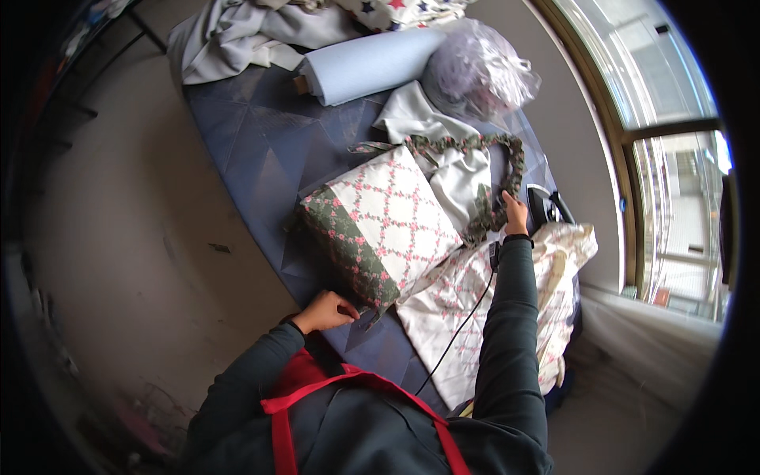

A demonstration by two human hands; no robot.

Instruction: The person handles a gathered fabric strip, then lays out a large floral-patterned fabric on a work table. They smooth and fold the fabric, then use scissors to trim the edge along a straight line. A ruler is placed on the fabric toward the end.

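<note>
Over blue cloth [257, 150], outstretched right hand [516, 214] clamps ruffled strap [516, 154]; left hand [326, 312] pinches tie [374, 318].

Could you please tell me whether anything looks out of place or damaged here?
No spill or damage is visible. One oddity: a small dark object, too small to identify, lies on the floor left of the table. The floral cushion looks intact; the floral cloth nearby is merely rumpled.

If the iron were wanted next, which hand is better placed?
Probably the right hand: it is right beside the iron, though it seems to hold the ruffled dark strip and may need to release it. The left hand is farther off, by the floral square piece's near corner.
</note>
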